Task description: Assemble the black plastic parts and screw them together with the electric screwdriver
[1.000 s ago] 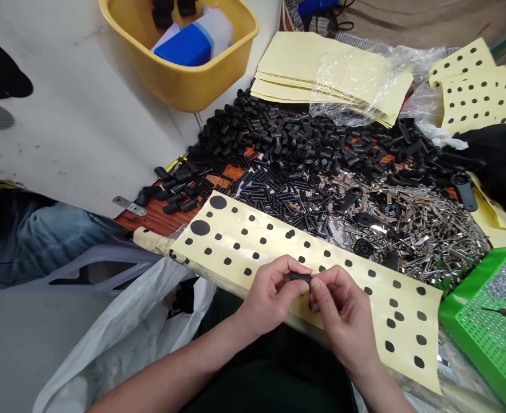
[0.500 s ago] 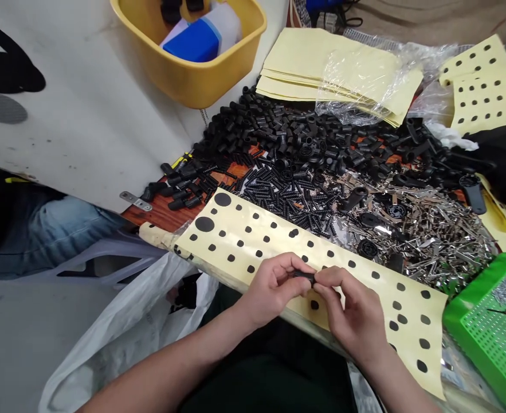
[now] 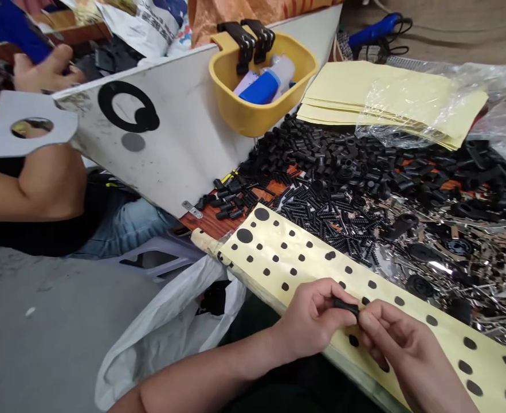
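Between thumb and fingers, my left hand (image 3: 315, 321) pinches a small black plastic tube-shaped part (image 3: 346, 307), lying nearly level. My right hand (image 3: 401, 338) is closed too, its thumb and fingertips pressed together at the right end of that part. Whether a second small piece is in the right fingertips is hidden. Both hands are just above a yellow sheet with black dots (image 3: 304, 257) at the near edge of the table.
Behind the sheet lie heaps of black ridged rods (image 3: 317, 209), black plastic fittings (image 3: 342, 155) and metal clips (image 3: 485, 252). A yellow bin (image 3: 261, 117) hangs on a white partition (image 3: 184, 137). Yellow sheets (image 3: 342, 86) are stacked behind. Another person's arm (image 3: 53, 178) is at left.
The view has swung left and up, bringing in the other person's arm; the green basket has left the view. Both hands still work at the black part, which now shows more of its side.
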Demonstrator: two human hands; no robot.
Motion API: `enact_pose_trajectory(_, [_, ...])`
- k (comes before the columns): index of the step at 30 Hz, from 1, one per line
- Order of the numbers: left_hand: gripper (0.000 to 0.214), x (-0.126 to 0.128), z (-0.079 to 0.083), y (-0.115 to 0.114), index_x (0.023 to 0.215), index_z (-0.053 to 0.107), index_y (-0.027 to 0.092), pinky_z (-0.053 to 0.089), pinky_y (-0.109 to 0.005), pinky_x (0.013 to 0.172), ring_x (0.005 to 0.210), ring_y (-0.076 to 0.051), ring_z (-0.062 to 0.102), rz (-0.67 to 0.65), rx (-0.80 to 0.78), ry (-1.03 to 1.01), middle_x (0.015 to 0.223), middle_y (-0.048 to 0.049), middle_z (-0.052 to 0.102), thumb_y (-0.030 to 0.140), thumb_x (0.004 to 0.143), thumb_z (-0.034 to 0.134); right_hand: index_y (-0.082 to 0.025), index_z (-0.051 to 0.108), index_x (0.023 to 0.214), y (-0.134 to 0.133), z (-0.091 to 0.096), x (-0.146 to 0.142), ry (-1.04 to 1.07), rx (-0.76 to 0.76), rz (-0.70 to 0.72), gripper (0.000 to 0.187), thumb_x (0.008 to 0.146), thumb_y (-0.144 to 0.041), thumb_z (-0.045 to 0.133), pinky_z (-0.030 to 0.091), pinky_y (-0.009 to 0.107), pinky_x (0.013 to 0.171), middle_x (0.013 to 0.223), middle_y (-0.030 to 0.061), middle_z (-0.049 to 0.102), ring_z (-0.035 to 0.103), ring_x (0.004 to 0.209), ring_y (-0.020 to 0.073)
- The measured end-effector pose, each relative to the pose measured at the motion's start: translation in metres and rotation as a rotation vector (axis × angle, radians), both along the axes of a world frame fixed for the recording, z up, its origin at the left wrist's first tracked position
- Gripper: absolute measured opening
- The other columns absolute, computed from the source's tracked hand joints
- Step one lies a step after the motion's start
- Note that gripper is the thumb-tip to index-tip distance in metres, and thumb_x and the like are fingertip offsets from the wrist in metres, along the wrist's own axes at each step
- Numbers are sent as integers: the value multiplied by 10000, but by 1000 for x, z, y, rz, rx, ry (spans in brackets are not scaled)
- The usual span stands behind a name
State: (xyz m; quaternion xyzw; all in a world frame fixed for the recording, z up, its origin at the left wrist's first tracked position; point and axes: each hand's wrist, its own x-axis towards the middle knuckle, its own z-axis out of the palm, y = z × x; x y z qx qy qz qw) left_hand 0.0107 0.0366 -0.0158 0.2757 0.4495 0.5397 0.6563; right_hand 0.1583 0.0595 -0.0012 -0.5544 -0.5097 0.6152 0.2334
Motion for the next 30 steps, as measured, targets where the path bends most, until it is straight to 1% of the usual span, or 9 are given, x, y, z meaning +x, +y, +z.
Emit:
enact_pose_trajectory(4, [97, 2, -2, 0, 728, 607, 139, 419, -238, 618, 603, -106, 530, 2, 8, -19, 657, -1, 592, 133, 643, 655, -183, 565, 583, -2, 7, -4, -42, 84, -12, 396, 712, -536, 691, 347, 201, 451, 538, -21, 468, 412, 501, 96])
enact_pose_trajectory(8, [99, 0, -3, -1, 752, 611, 129, 446, -236, 641, 641, -112, 570, -47, 14, -34, 697, -13, 612, 140, 663, 653, -189, 553, 599, 3, 5, 0, -83, 131, 51, 386, 755, -529, 649, 328, 206, 449, 547, -29, 453, 393, 497, 95])
enact_pose_trajectory(10, [104, -1, -2, 0, 760, 608, 129, 453, -238, 647, 641, -112, 578, -79, 20, -40, 696, -8, 612, 137, 666, 653, -186, 552, 601, 9, 3, 5, -75, 94, 144, 379, 770, -514, 640, 310, 208, 444, 534, -29, 468, 383, 486, 93])
enact_pose_trajectory(13, [116, -4, -1, 2, 759, 608, 133, 448, -235, 636, 624, -108, 571, -99, 10, -38, 677, 3, 608, 126, 655, 660, -179, 550, 615, 18, 1, 10, -35, -48, 265, 361, 743, -488, 683, 305, 207, 449, 539, -16, 543, 388, 471, 85])
enact_pose_trajectory(15, [119, -5, -1, 3, 759, 613, 136, 441, -234, 633, 620, -106, 565, -93, 2, -38, 666, 9, 607, 127, 652, 665, -174, 555, 632, 21, 2, 10, -10, -88, 257, 356, 737, -484, 696, 318, 204, 458, 560, -6, 580, 404, 474, 82])
enact_pose_trajectory(17, [113, -6, -1, 4, 767, 620, 139, 432, -231, 629, 612, -100, 554, -77, 5, -47, 660, 14, 607, 131, 662, 661, -172, 560, 645, 20, 2, 9, 15, -65, 198, 359, 755, -492, 681, 338, 199, 471, 565, -6, 583, 424, 487, 82])
enact_pose_trajectory(21, [126, -6, -3, 5, 809, 630, 138, 400, -219, 578, 567, -78, 504, -64, 22, -49, 671, 13, 606, 145, 687, 660, -174, 619, 756, 13, 3, 10, 38, 12, 123, 347, 792, -519, 630, 403, 206, 490, 614, 13, 615, 494, 527, 105])
enact_pose_trajectory(25, [160, -6, -4, 4, 836, 627, 130, 397, -217, 551, 577, -84, 499, -65, 13, -43, 689, 2, 599, 165, 688, 675, -190, 673, 887, 7, 3, 13, -105, 257, 37, 293, 820, -468, 609, 496, 229, 570, 735, 48, 678, 595, 629, 148])
enact_pose_trajectory(30, [156, -5, -2, 3, 842, 621, 121, 416, -210, 574, 611, -80, 519, -94, 41, -3, 746, -10, 616, 136, 691, 659, -211, 674, 806, -2, 5, 3, -137, 455, -15, 178, 811, -384, 635, 507, 216, 599, 718, 18, 670, 615, 636, 142])
